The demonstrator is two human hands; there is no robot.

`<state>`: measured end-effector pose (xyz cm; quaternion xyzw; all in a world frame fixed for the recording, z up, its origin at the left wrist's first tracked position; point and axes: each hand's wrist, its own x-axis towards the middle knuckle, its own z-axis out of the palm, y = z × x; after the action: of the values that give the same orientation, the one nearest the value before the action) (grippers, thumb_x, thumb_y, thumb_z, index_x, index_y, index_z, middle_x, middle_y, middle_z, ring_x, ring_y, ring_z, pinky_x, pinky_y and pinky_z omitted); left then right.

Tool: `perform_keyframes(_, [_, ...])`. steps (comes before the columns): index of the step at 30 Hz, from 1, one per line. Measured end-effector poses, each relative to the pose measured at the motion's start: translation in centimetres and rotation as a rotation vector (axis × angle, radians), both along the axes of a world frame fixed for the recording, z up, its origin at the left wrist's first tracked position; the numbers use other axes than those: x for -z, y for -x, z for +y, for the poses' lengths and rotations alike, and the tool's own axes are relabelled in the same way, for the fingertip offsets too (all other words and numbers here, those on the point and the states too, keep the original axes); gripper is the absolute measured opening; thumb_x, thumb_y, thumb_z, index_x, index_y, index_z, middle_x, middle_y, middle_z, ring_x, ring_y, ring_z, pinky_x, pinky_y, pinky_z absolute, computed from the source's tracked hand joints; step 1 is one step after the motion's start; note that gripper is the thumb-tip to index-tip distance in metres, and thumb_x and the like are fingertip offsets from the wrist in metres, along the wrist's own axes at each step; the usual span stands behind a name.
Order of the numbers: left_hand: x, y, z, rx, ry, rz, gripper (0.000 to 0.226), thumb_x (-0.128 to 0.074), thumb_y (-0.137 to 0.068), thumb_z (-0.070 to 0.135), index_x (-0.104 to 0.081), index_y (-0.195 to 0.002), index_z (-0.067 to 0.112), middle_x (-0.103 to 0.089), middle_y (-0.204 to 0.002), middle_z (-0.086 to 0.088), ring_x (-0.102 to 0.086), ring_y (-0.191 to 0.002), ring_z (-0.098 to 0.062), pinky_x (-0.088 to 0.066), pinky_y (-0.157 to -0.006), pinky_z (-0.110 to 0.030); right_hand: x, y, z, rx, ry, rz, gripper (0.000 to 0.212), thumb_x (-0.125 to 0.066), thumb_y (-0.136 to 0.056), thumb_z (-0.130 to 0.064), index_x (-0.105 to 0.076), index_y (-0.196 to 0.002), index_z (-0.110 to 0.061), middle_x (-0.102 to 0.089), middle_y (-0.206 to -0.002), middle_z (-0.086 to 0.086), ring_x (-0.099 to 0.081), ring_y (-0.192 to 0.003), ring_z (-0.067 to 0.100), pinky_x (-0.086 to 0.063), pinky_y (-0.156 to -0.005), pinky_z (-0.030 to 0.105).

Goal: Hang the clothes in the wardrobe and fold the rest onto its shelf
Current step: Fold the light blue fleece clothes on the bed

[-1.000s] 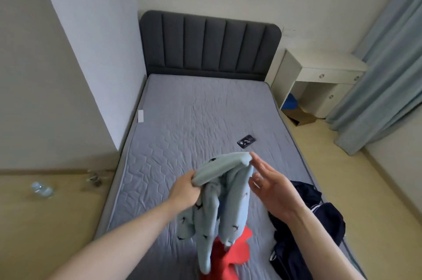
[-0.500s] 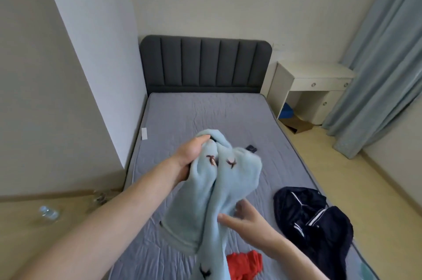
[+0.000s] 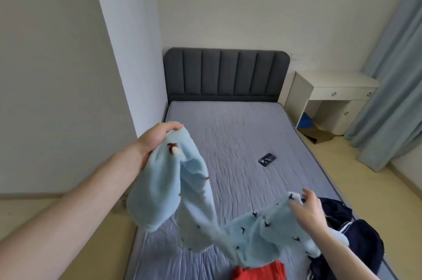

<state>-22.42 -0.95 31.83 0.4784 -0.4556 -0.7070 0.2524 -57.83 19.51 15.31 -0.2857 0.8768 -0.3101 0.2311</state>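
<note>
The light blue fleece garment hangs stretched between our hands above the bed: our left hand grips one end raised high, our right hand pinches the other, lower, near the dark clothes.

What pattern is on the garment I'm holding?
Light blue garment with small dark bird shapes, clearest in the head view.

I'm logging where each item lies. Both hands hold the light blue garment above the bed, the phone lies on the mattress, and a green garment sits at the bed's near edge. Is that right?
One detail is off: the garment at the near edge is red, not green, as the head view shows. The rest stands: the left hand and right hand hold the light blue garment, and the phone lies on the mattress.
</note>
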Motion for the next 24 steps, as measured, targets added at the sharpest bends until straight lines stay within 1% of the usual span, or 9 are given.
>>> perform_keyframes(4, [-2.5,2.2,1.7,-0.016,-0.074,0.158,0.039,-0.051,-0.102,0.043,-0.065,-0.084,0.011,-0.066,-0.074,-0.010,-0.067,-0.064,-0.022,-0.054,-0.063,-0.028,-1.9,-9.4,-0.2,-0.589,0.093,-0.169,0.119,-0.090,-0.069,-0.052,-0.014,-0.160,-0.044,-0.033,-0.152,-0.028,-0.040,-0.137,0.000,-0.045,-0.108,0.028])
perform_keyframes(6, [-3.7,4.6,3.0,0.018,-0.089,0.250,0.047,-0.039,-0.107,0.040,-0.070,-0.096,0.006,-0.073,-0.087,-0.012,-0.073,-0.079,-0.023,-0.059,-0.072,-0.028,-3.4,-13.4,-1.0,-0.720,0.216,-0.265,0.115,-0.092,-0.063,-0.058,-0.023,-0.155,-0.052,-0.041,-0.145,-0.039,-0.048,-0.126,-0.014,-0.052,-0.097,0.019])
perform_keyframes(8, [-4.8,7.2,4.2,0.028,-0.068,0.293,0.051,-0.033,-0.110,0.036,-0.068,-0.121,0.001,-0.071,-0.116,-0.017,-0.069,-0.108,-0.028,-0.055,-0.096,-0.035,-5.2,-15.3,-2.5,-0.664,0.293,-0.311,0.077,-0.087,-0.075,-0.042,-0.053,-0.143,-0.026,-0.065,-0.134,-0.015,-0.064,-0.115,-0.002,-0.059,-0.091,0.028])
perform_keyframes(9, [-5.4,8.3,4.6,0.026,-0.043,0.295,0.052,-0.032,-0.111,0.035,-0.062,-0.133,-0.001,-0.068,-0.126,-0.019,-0.066,-0.117,-0.030,-0.052,-0.101,-0.038,-6.2,-15.9,-3.1,-0.623,0.328,-0.307,0.059,-0.084,-0.084,-0.036,-0.059,-0.136,-0.019,-0.067,-0.131,-0.012,-0.065,-0.115,-0.001,-0.057,-0.092,0.022])
perform_keyframes(11, [-6.1,10.0,4.8,0.014,0.015,0.296,0.049,-0.036,-0.112,0.032,-0.053,-0.144,-0.001,-0.065,-0.124,-0.016,-0.068,-0.108,-0.027,-0.057,-0.091,-0.038,-8.6,-16.4,-3.9,-0.503,0.614,-0.409,0.036,-0.068,-0.094,-0.035,-0.064,-0.127,-0.020,-0.070,-0.124,-0.019,-0.065,-0.115,-0.003,-0.053,-0.095,0.018])
perform_keyframes(14, [-5.6,10.8,3.9,0.047,0.060,0.224,0.044,-0.047,-0.109,0.035,-0.057,-0.139,0.004,-0.066,-0.117,-0.013,-0.068,-0.099,-0.023,-0.060,-0.090,-0.036,-12.1,-15.3,-4.3,-0.221,0.927,-0.621,0.031,-0.055,-0.102,-0.036,-0.071,-0.117,-0.014,-0.077,-0.117,0.000,-0.071,-0.113,0.019,-0.056,-0.099,0.047])
perform_keyframes(17, [-3.6,10.3,3.2,0.059,0.083,0.138,0.035,-0.046,-0.109,0.037,-0.061,-0.128,0.012,-0.071,-0.106,-0.008,-0.072,-0.085,-0.015,-0.061,-0.066,-0.022,-13.6,-11.5,-4.0,-0.106,1.076,-0.676,0.026,-0.055,-0.107,-0.029,-0.076,-0.116,-0.018,-0.075,-0.122,0.007,-0.070,-0.118,0.023,-0.060,-0.093,0.045])
perform_keyframes(20, [-2.4,10.5,3.6,-0.034,-0.008,0.295,0.027,-0.048,-0.109,0.030,-0.067,-0.110,0.012,-0.074,-0.089,-0.006,-0.075,-0.070,-0.012,-0.059,-0.056,-0.019,-13.3,-9.2,-3.2,-0.154,1.048,-0.521,0.024,-0.054,-0.106,-0.033,-0.076,-0.116,-0.032,-0.072,-0.126,-0.003,-0.067,-0.121,0.016,-0.059,-0.096,0.039])
perform_keyframes(24, [-3.4,13.0,4.8,-0.003,-0.013,0.445,0.030,-0.049,-0.110,0.028,-0.065,-0.108,0.002,-0.077,-0.084,-0.013,-0.076,-0.069,-0.017,-0.062,-0.061,-0.022,-7.0,-11.5,-2.0,-0.268,0.545,-0.361,0.039,-0.072,-0.095,-0.023,-0.059,-0.129,-0.038,-0.063,-0.131,-0.018,-0.062,-0.119,0.008,-0.053,-0.095,0.031])
